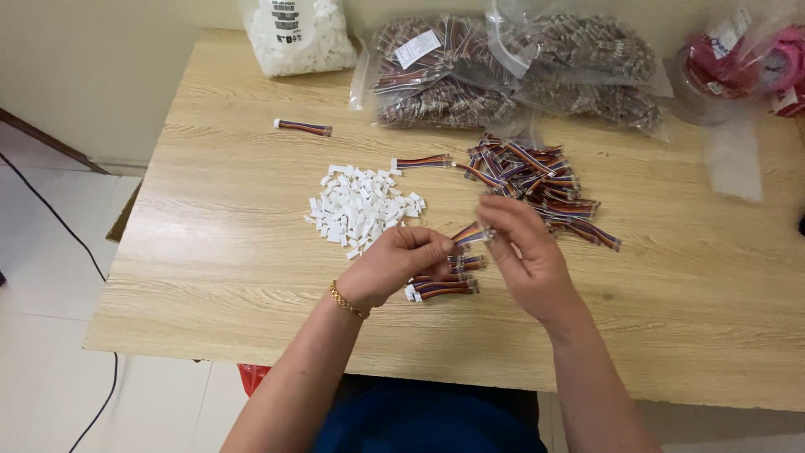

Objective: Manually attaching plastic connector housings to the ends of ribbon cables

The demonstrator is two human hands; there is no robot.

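Pinching one short multicoloured ribbon-wire lead (470, 233) between them, both hands meet above the middle of the pale wood-grain laminate tabletop (251, 285).

- Left hand (401, 262): fingers curled together, tips closed at the near end of the lead; whether a white housing sits inside the grip cannot be told. A gold chain bracelet (348, 300) circles the wrist.
- Right hand (524, 252): thumb and forefinger pressed on the lead's far end, remaining fingers loosely bent.
- Directly beneath the left hand's fingertips: small stack of finished leads with white ends (443, 281), laid roughly parallel.
- Beyond the left hand, slightly outward: heap of small white plastic connector housings (360, 208).
- Beyond the right hand: loose pile of multicoloured wire leads (541, 184), ends pointing every way.
- Farther off, past the white heap: single stray lead (303, 127).
- Far edge: clear bag of white parts (302, 38); clear bags of bundled leads (511, 71); clear bag holding pink items (742, 59).

Handling judgement: the work seems to be seating a wire end in a housing. It would go best with the terminals held square to the opening, fingertips close to the joint so the thin wires do not buckle, and steady, straight pressure rather than twisting. Keeping finished pieces apart from the loose pile avoids mixing.
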